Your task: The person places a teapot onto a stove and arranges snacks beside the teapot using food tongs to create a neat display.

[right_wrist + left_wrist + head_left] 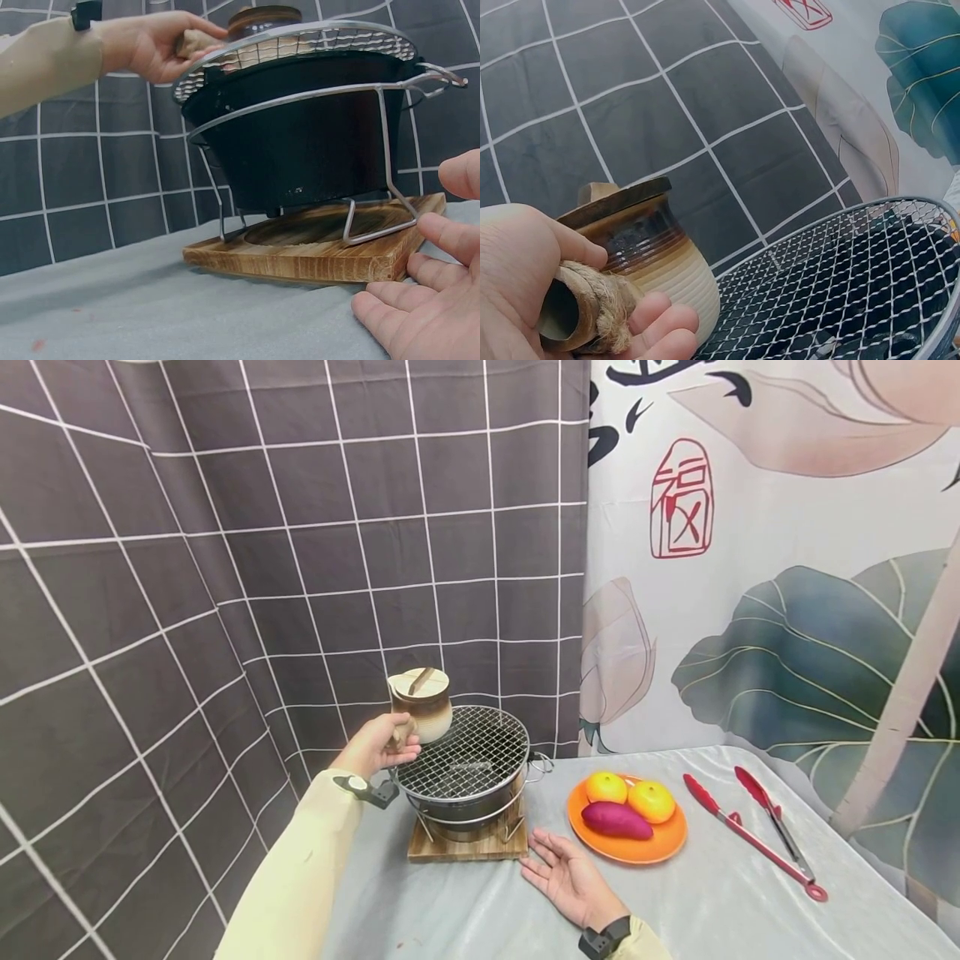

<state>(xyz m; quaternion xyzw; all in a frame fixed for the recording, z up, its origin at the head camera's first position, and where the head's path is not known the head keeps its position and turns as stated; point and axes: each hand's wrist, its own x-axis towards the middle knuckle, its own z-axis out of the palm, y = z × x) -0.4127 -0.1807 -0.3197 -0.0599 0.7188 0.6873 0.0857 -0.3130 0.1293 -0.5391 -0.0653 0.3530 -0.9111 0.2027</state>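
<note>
Pottery jar (422,706) with a flat wooden lid (420,682) is hanging in the air over the left edge of the wire grill mesh (463,752), held just above it, not visibly resting on it. Left hand (377,745) is gripping the jar's side handle (577,315), a stubby hollow spout wrapped in coarse rope; thumb is lying over the top, fingers are curling under. Right hand (568,878) is lying released, palm up, fingers loose, on the grey tablecloth (465,910) just in front of the wooden base board (467,846), holding nothing.

Grill is sitting as 1 unit: mesh on a dark bowl (300,135), in a wire stand (375,217), on the board. To its right, an orange plate (660,848) is carrying 2 oranges (628,795) and 1 purple sweet potato (617,819). Red-handled tongs (757,827) are lying further right, well apart from both hands.

Handling judgement: glazed ribbed ceramic, so stiff, brittle and probably weighty for its size; a knock on the metal rim could chip it. Glaze is looking slick; the rope wrap is the sure hold, and the hand is already using it. All the weight is hanging off 1 side handle, so it will want to tip. Lid is sitting loose by the look of it and could slide if the jar is tilting
</note>
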